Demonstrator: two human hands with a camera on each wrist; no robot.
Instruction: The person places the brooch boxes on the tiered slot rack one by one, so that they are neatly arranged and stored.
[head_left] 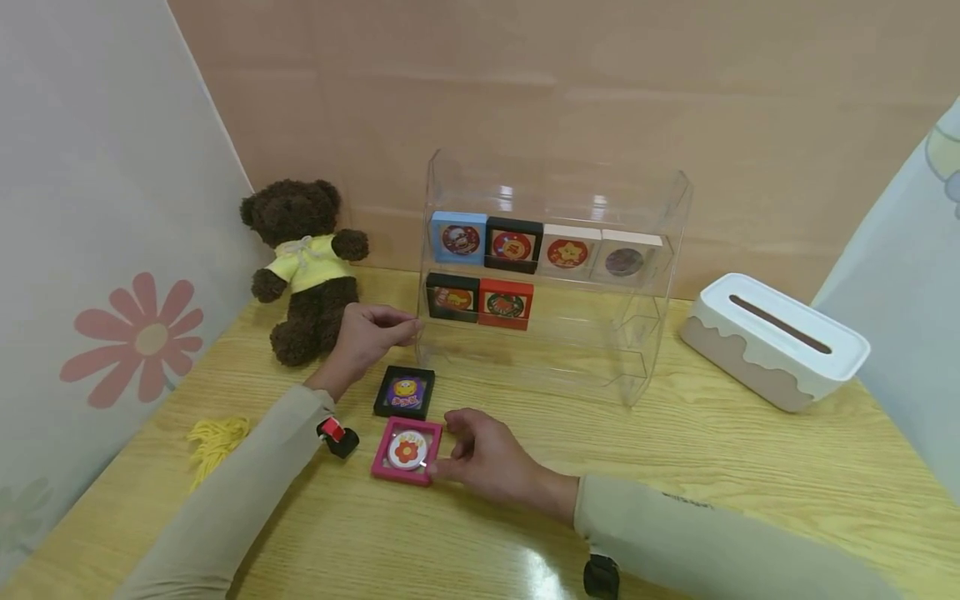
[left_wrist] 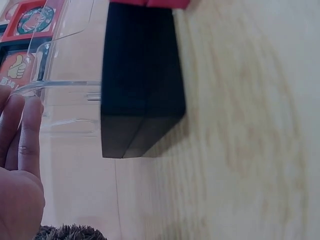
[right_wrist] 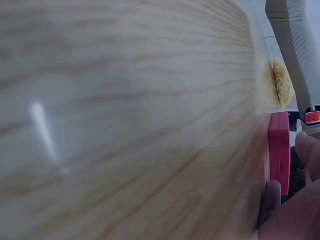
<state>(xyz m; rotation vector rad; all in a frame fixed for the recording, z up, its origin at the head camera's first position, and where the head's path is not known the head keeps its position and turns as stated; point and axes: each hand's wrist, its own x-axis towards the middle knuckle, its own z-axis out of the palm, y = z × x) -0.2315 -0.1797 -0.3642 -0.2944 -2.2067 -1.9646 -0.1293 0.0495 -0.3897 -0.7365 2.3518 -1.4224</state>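
Observation:
My left hand (head_left: 371, 333) pinches the left side panel of a clear acrylic display stand (head_left: 667, 242) between fingertips and thumb. In the left wrist view those fingers (left_wrist: 30, 135) lie nearly straight at the clear edge. A black square frame (head_left: 405, 392) with a purple badge lies flat on the table below that hand. Directly in front of it lies a pink square frame (head_left: 407, 451) holding a white badge with a red flower. My right hand (head_left: 491, 458) is at the pink frame's right edge, its thumb touching the near corner. The right wrist view shows the pink frame (right_wrist: 280, 150) edge-on.
On the stand's upper tier are several framed badges, including a blue frame (head_left: 459, 238); a red frame (head_left: 506, 304) and a black one (head_left: 453, 297) share the lower tier. A teddy bear (head_left: 300, 258), yellow yarn (head_left: 213, 446) and a white-and-brown tissue box (head_left: 776, 342) sit around.

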